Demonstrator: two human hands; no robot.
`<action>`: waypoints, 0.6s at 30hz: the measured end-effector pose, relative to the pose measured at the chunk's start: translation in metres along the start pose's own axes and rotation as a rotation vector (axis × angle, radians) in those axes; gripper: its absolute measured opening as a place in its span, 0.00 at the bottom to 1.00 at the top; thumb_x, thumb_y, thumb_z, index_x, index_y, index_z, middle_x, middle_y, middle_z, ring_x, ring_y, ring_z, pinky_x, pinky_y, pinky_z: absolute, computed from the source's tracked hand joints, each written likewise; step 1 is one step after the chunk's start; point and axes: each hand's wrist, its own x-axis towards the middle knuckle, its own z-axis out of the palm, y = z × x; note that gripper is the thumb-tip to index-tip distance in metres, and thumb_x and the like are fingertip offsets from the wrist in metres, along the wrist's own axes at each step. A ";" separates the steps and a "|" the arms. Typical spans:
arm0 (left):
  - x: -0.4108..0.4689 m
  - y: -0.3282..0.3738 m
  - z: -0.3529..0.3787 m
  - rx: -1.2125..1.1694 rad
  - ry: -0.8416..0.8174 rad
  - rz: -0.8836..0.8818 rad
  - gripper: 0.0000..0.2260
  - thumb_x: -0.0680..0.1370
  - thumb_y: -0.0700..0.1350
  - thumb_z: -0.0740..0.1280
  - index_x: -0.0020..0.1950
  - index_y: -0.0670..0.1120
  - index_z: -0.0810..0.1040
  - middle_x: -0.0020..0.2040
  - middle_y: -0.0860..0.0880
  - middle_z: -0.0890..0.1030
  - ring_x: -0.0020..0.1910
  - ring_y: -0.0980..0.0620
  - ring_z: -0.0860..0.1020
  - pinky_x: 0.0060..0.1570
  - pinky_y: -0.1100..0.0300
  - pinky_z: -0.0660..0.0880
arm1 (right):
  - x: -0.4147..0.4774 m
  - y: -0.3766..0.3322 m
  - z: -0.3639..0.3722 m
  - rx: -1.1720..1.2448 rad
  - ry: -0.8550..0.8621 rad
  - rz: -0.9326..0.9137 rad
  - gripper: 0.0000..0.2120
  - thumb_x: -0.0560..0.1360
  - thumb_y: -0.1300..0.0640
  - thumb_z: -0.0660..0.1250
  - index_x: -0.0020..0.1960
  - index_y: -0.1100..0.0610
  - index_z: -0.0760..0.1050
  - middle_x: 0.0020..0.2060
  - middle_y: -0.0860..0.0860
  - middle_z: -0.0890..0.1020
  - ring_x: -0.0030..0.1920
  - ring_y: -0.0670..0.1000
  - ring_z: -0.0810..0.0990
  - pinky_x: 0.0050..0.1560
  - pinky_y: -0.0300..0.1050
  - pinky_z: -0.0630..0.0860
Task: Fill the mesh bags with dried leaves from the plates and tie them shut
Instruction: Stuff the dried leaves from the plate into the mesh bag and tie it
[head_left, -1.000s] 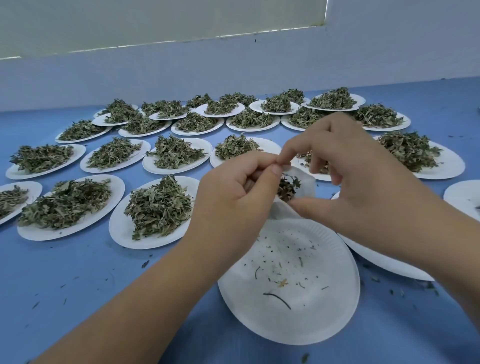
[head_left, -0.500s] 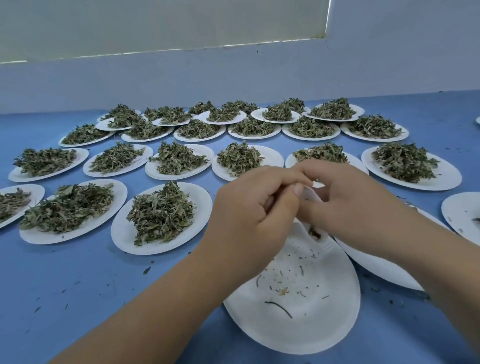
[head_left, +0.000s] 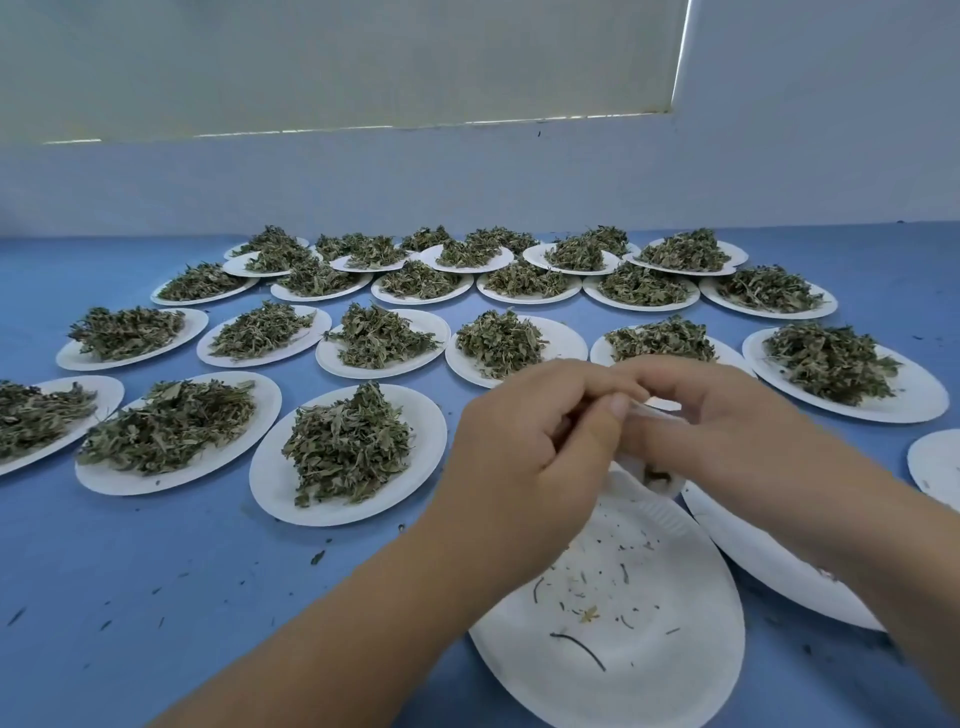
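A small white mesh bag (head_left: 658, 475) with dried leaves inside hangs between my two hands, mostly hidden by them. My left hand (head_left: 535, 452) pinches its gathered top with thumb and fingers. My right hand (head_left: 722, 436) grips the top from the other side, fingers curled round it. The bag's bottom touches the far rim of a white paper plate (head_left: 649, 649) that holds only crumbs and stems. Many white plates heaped with dried leaves cover the blue table (head_left: 130, 597); the closest heap (head_left: 348, 447) lies left of my left hand.
A second bare paper plate (head_left: 769, 566) lies under my right forearm, and the edge of another plate (head_left: 935, 462) shows at far right. Leaf crumbs are scattered on the table at front left. A pale wall (head_left: 467, 182) rises behind the rows of plates.
Both hands have come down and closed together over the bag's mouth. The bag, open with leaves showing a second ago, is now bunched shut and nearly hidden. The view tilted up slightly.
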 end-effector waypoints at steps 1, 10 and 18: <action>0.001 -0.001 -0.001 -0.059 0.001 -0.049 0.08 0.76 0.41 0.64 0.46 0.51 0.83 0.33 0.58 0.78 0.32 0.64 0.73 0.34 0.73 0.67 | -0.002 -0.001 -0.002 0.035 -0.046 -0.025 0.06 0.74 0.57 0.69 0.49 0.49 0.82 0.40 0.45 0.83 0.36 0.45 0.81 0.37 0.33 0.76; 0.014 -0.017 -0.030 -0.548 0.027 -0.324 0.08 0.76 0.43 0.65 0.45 0.47 0.84 0.26 0.54 0.73 0.22 0.58 0.65 0.22 0.67 0.65 | -0.003 0.011 0.009 -0.457 -0.050 -0.197 0.37 0.64 0.40 0.74 0.68 0.32 0.61 0.61 0.30 0.67 0.58 0.35 0.72 0.51 0.39 0.76; 0.012 -0.022 -0.029 -0.426 0.004 -0.386 0.11 0.76 0.51 0.62 0.48 0.51 0.83 0.26 0.53 0.72 0.22 0.56 0.66 0.21 0.66 0.64 | 0.000 0.018 0.012 -0.509 0.131 -0.256 0.04 0.75 0.53 0.67 0.46 0.44 0.78 0.41 0.39 0.75 0.43 0.40 0.76 0.44 0.40 0.74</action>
